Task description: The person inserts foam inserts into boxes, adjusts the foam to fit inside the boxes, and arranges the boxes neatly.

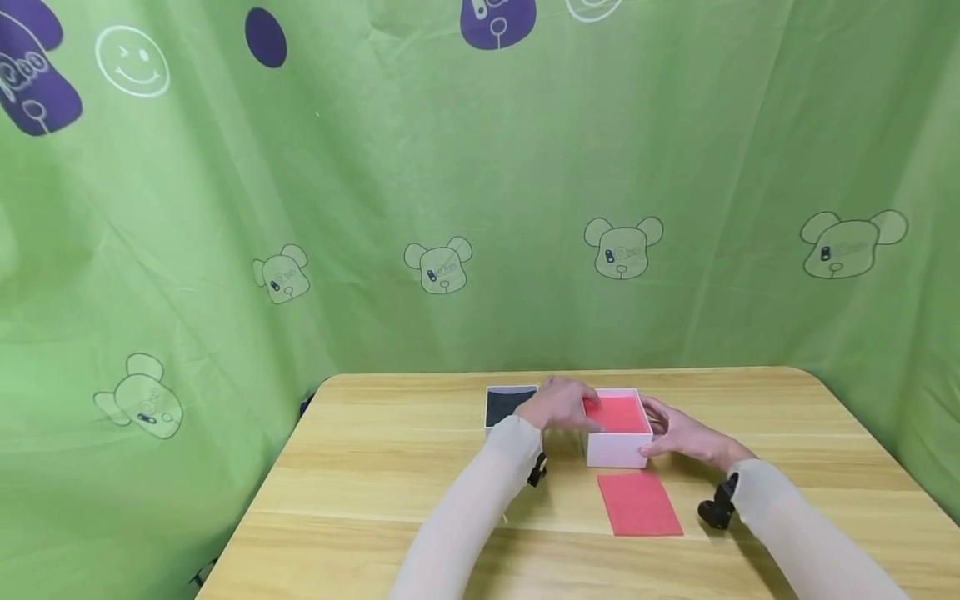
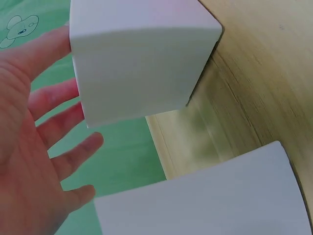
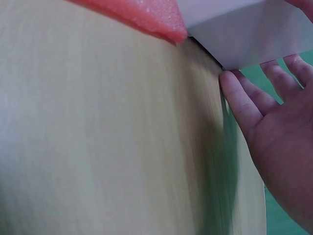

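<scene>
A white open-topped box stands on the table with a red foam sheet inside it. My left hand reaches over its left rim, thumb and fingertips at the opening; in the left wrist view the lower fingers are spread and hold nothing. How far the fingertips go in is hidden. On the box's right side my right hand grips it, with the thumb at the front corner and the fingers along the side. A second red foam piece lies flat on the table in front of the box.
Left of the box stands another white box with a dark inside, partly hidden by the left hand. The wooden table ends at a green printed curtain behind and on both sides.
</scene>
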A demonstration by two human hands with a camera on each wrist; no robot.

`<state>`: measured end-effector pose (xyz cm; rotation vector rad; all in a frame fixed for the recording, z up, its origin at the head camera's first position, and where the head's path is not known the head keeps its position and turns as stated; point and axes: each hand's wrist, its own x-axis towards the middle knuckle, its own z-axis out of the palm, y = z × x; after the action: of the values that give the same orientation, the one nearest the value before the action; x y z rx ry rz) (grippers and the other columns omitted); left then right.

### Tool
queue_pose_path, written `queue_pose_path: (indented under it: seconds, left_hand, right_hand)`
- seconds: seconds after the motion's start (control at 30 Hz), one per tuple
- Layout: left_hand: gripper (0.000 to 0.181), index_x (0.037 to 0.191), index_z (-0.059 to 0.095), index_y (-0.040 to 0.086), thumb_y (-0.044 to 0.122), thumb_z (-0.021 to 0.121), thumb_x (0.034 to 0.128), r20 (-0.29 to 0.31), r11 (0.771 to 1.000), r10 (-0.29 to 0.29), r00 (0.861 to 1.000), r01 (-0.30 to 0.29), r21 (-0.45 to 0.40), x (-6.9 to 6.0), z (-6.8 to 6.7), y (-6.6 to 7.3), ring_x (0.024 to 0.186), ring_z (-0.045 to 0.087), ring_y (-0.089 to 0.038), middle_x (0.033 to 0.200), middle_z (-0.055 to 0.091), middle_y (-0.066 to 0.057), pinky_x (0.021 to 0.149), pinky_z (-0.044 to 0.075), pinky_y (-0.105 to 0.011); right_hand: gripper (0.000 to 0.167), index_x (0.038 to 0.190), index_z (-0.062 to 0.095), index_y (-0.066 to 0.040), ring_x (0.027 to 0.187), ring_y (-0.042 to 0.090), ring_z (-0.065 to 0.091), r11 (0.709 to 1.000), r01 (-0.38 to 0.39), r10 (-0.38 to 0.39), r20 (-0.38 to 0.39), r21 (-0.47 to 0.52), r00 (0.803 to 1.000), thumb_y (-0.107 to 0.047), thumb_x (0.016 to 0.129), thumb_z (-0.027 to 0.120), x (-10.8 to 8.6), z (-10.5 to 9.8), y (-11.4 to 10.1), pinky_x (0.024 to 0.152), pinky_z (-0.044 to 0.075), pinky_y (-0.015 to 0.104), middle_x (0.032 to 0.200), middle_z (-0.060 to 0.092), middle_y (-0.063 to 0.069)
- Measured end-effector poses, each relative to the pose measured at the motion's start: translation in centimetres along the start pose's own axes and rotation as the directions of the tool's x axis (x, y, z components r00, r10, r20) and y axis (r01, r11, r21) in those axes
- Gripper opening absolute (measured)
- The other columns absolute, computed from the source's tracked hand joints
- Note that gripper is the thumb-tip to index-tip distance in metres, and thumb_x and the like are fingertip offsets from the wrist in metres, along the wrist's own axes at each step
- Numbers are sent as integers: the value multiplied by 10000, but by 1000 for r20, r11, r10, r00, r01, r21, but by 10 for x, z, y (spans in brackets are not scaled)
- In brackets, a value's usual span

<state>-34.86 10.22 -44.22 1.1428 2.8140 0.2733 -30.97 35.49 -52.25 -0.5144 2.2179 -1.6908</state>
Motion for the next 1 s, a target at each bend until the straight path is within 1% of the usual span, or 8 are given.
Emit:
queue_pose_path:
  seconds: [0.17,0.27,0.4,0.5,0.67,0.77,0.87,1.0]
  left_hand:
    - [507,1221,639,280,520,715,781,4,1000,-29,1000,28,11,-1,-2,2,1123,516,-56,1153,605,191,1056,273,-340]
    - [485,1192,654,272,509,726,775,-8,999,-40,999,40,27,0,-3,4,1072,532,-60,1094,623,183,1064,267,-358]
    - [433,1117,675,267,505,741,761,-23,996,-73,997,74,57,-1,-4,7,948,527,-64,940,614,182,1040,291,-361]
    - [425,1089,670,271,516,745,750,-18,993,-98,995,99,68,-2,-4,8,890,507,-62,890,585,184,980,335,-330]
    - [402,1046,663,282,533,743,743,-12,989,-124,992,125,75,-1,-4,9,880,511,-58,892,582,181,938,359,-317]
    - [407,1049,663,283,542,738,744,-7,988,-131,991,131,86,1,-4,9,879,515,-62,895,583,179,943,359,-325]
    - [440,1089,664,284,548,734,744,1,987,-135,991,135,86,2,-3,10,889,514,-59,920,587,182,964,348,-332]
    - [452,1110,665,280,563,710,761,-8,989,-106,994,106,105,3,-1,8,872,510,-46,921,582,176,930,372,-316]
  right_hand:
    - [1057,1487,-17,38,1353,486,124,1000,3,-3,-7,-10,1000,-35,766,753,1,-1,0,968,355,185,1502,90,320]
    - [1053,1487,-14,40,1349,492,130,1000,9,-9,-4,-20,1000,-43,769,753,1,-1,1,1014,352,279,1499,99,325]
    - [1039,1486,-19,40,1347,494,135,999,8,-8,3,-47,1000,-52,784,741,2,-1,2,1042,325,368,1500,104,321]
    - [1043,1492,-20,21,1358,466,136,999,-15,16,2,-48,1000,-55,783,741,1,-1,2,1029,330,309,1513,104,293]
    - [1039,1490,-11,31,1357,477,124,999,3,-3,4,-32,1000,-53,781,743,2,-1,2,971,350,184,1508,102,307]
    - [1038,1484,-16,45,1349,490,123,999,18,-18,6,-28,1000,-46,781,742,2,-2,2,943,359,153,1499,101,325]
    - [1038,1480,-30,52,1341,494,131,999,18,-18,10,-34,1000,-33,783,735,3,-2,3,935,366,150,1494,99,334]
    - [1037,1479,-35,52,1337,495,136,999,19,-19,9,-34,1000,-25,784,732,3,-3,5,930,368,146,1492,97,337]
